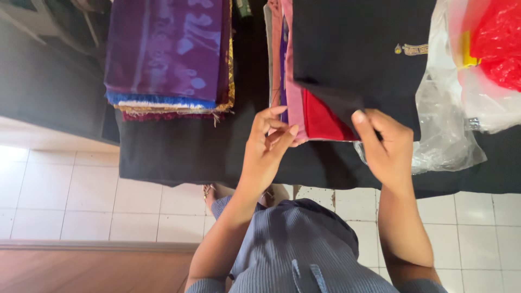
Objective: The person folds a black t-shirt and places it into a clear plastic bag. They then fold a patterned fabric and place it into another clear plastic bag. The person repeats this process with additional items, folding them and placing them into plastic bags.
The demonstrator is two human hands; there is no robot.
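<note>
- At the left of the black cloth-covered table (179,152) we see a stack of folded fabrics topped by a purple patterned cloth (168,49), its fringed edges reaching toward the table's near edge.
- Our left hand (266,149) sits near the middle of the near edge, fingers curled and pinching the near edge of the pink folded cloth (296,103) in the second stack.
- Just right of the pink layer, a red folded cloth (323,122) shows beneath the lifted corner of the black folded garment (358,49) that tops this stack.
- Our right hand (385,149) grips that black corner, thumb on top, fingers beneath, raising it off the red layer.
- Touching the right side of the black garment lies a crumpled clear plastic bag (442,125), and at the table's far right corner a bag holds red plastic (496,43).
- Below the near edge we see white floor tiles (70,190).
</note>
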